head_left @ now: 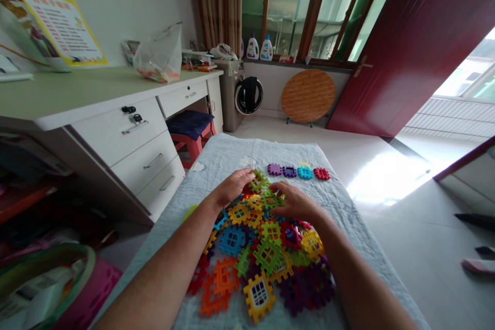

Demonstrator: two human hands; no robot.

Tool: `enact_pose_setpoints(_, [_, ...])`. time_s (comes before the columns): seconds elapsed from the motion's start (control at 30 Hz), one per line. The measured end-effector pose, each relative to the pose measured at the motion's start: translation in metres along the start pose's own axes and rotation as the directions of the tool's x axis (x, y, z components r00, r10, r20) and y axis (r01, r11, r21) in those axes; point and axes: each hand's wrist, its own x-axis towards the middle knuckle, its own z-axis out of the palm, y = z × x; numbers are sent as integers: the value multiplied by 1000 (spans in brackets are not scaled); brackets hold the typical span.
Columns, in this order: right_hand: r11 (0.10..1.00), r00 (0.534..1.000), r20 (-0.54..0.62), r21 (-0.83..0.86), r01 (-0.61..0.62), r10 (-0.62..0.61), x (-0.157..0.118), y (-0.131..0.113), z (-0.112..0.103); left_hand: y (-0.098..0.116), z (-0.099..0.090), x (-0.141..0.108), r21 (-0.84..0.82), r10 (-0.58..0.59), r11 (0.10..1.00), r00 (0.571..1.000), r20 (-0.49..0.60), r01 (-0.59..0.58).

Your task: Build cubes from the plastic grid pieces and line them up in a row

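Observation:
At the far side of a heap of colourful interlocking plastic building tiles (232, 240), my left hand (235, 185) grips a green window tile (258, 180) by its left edge, fingers closed on it. My right hand (293, 200) is curved over the right of the heap, its fingertips at another green tile (270, 199); whether it grips that tile I cannot make out. Beyond my hands lie a lilac tile (274, 169), a dark purple tile (289, 171), a light blue tile (305, 172) and a red tile (321, 174) in a row.
The heap and the row lie on a table with a pale blue cloth (228, 154). A desk with drawers (127, 124) stands at left, a red stool (191, 134) beside it. A pink basket (93, 289) is at lower left. A washing machine (232, 93) stands behind.

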Motion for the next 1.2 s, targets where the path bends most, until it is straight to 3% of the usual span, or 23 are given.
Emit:
enact_pose_setpoints(0.1, [998, 999, -30, 66, -24, 26, 0, -2, -4, 3, 4, 0, -1, -9, 1000, 995, 100, 9])
enact_pose_setpoints(0.33, [936, 966, -156, 319, -151, 209, 0, 16, -14, 3, 22, 2, 337, 152, 926, 985, 80, -170])
enact_pose_setpoints(0.43, [906, 946, -178, 378, -189, 272, 1, 24, -14, -3, 35, 2, 552, 208, 799, 971, 116, -237])
enact_pose_setpoints(0.53, [897, 937, -209, 404, -179, 281, 1, 29, -12, -9, 47, 2, 771, 233, 584, 963, 139, -253])
enact_pose_setpoints(0.6, [898, 933, -230, 406, -167, 277, 0, 34, -12, -11, 51, 0, 856, 213, 455, 964, 161, -243])
enact_pose_setpoints(0.7, [902, 926, -249, 396, -171, 285, -1, 42, -13, -11, 53, -3, 895, 173, 369, 965, 198, -250])
enact_pose_setpoints(0.93, [946, 924, -255, 231, -229, 286, -6, 50, -16, -11, 51, -2, 882, 163, 396, 965, 204, -254])
enact_pose_setpoints(1.1, [952, 931, -212, 140, -271, 296, -6, 50, -10, -12, 52, 1, 850, 257, 452, 952, 166, -270])
enact_pose_setpoints(1.2, [960, 938, -224, 153, -234, 264, -5, 51, -8, -14, 54, 1, 841, 298, 468, 944, 138, -271])
